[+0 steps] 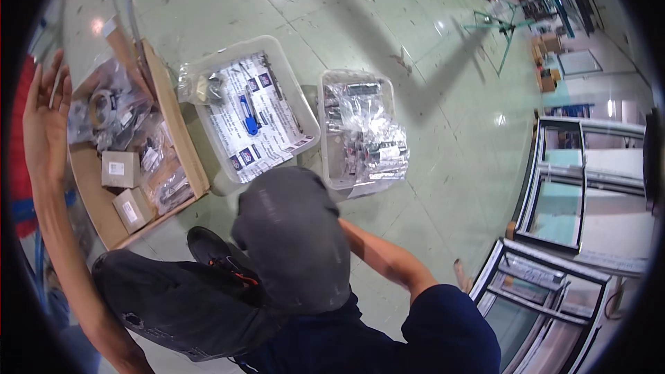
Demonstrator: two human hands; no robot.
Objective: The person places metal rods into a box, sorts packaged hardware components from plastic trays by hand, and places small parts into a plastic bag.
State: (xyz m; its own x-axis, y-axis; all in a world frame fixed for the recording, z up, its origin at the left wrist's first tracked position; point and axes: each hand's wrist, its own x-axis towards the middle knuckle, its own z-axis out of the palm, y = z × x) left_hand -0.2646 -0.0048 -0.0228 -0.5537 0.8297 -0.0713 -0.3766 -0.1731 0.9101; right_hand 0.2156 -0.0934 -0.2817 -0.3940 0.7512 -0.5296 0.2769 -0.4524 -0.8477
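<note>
My left hand [48,90] is raised at the far left with its fingers stretched apart and nothing in it, next to an open cardboard box [181,149]. My right forearm [381,253] runs behind a rounded dark grey cloth-covered form [294,235], which hides my right hand. Inside the cardboard box lie clear plastic bags of parts [156,156], a ring-shaped roll [102,109] and two small brown cartons [120,169]. A white plastic tub [299,100] stands to its right, lined with printed paper. On that paper rests a blue tool [249,116], perhaps a utility knife.
A second, smaller tub [323,107] holds several shiny clear bags [367,131]. A small plastic bag [202,88] hangs over the first tub's left rim. Framed window panels [540,291] stand at the right. Farther off is a green metal stand [509,29] on the tiled floor [450,173].
</note>
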